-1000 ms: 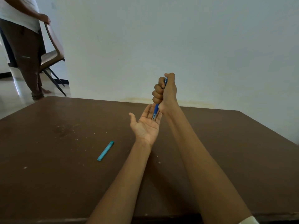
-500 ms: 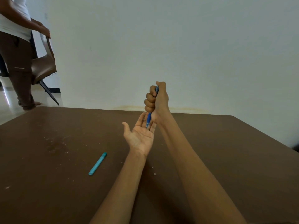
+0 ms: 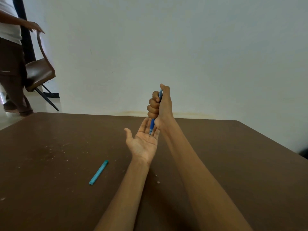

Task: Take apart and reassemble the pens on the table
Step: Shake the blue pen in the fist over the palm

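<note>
My right hand (image 3: 160, 104) grips a blue pen (image 3: 152, 126) upright in a fist, thumb on the pen's top end, above the far middle of the brown table (image 3: 233, 164). The pen's tip points down onto the palm of my left hand (image 3: 143, 142), which is held flat and palm up just below it, fingers straight. A teal pen cap (image 3: 98, 172) lies alone on the table to the left of my left forearm.
Beyond the table's far left corner a person (image 3: 10, 64) stands with a hand over the back of a brown chair (image 3: 40, 72), which is tilted. A pale wall runs behind the table. Light specks dot the table's left part.
Both hands keep the same pose with the pen tip on the left palm. The view has shifted, and the person at the back left has moved the chair.
</note>
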A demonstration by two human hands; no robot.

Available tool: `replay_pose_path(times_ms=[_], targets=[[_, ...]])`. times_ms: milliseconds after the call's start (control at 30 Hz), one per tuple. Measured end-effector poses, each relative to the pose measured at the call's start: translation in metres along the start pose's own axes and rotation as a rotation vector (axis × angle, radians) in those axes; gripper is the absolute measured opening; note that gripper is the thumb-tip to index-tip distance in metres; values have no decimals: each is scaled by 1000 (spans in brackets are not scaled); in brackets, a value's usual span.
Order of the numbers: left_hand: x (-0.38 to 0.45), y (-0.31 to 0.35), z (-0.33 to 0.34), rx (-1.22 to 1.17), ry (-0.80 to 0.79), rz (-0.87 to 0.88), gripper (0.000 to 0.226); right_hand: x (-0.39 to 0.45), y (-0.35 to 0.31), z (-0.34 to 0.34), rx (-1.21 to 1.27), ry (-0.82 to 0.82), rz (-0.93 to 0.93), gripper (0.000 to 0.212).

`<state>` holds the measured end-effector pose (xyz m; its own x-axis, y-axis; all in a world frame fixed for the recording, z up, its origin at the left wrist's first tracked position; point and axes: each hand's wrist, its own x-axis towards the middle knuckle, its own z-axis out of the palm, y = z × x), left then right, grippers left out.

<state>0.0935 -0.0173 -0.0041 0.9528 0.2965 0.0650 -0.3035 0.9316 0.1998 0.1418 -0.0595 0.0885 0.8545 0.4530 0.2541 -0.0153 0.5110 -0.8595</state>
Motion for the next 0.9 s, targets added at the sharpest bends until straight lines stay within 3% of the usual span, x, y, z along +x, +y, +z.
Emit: replay_pose_path(times_ms=[900], targets=[[-5, -1, 5, 13, -5, 28, 74, 3, 9, -12, 71, 96, 15, 45]])
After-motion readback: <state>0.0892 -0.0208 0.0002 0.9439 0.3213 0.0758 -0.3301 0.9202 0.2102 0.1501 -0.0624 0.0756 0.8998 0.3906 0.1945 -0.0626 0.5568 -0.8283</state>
